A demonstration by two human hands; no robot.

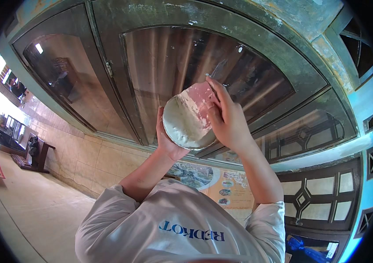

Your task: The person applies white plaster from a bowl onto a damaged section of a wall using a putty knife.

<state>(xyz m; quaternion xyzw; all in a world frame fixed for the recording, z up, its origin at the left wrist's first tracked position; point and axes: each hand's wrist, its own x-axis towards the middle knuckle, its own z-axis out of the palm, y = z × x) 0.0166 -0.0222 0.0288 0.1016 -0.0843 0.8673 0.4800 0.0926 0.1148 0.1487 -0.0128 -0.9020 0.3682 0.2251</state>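
In front of my chest, my left hand [167, 142] is wrapped around the side and underside of a shallow round container [167, 128]. Thick white paste [182, 120], like wall putty, fills it. My right hand [230, 120] grips a flat pink scraper [200, 95] by its right edge, thumb on the near face and fingers behind. Smears of paste cover the scraper's face, and its lower edge meets the paste inside the container. The container is tilted toward me. Its far right part is hidden by the scraper and my right hand.
A dark wooden frame [103, 65] with glass panes and a brown curtain [169, 57] behind stands close ahead. Its paint is chipped. Lower left, a small dark wooden stand [41, 153] sits on tiles. A panelled door [318, 199] is at right, with a blue bundle [311, 250] below.
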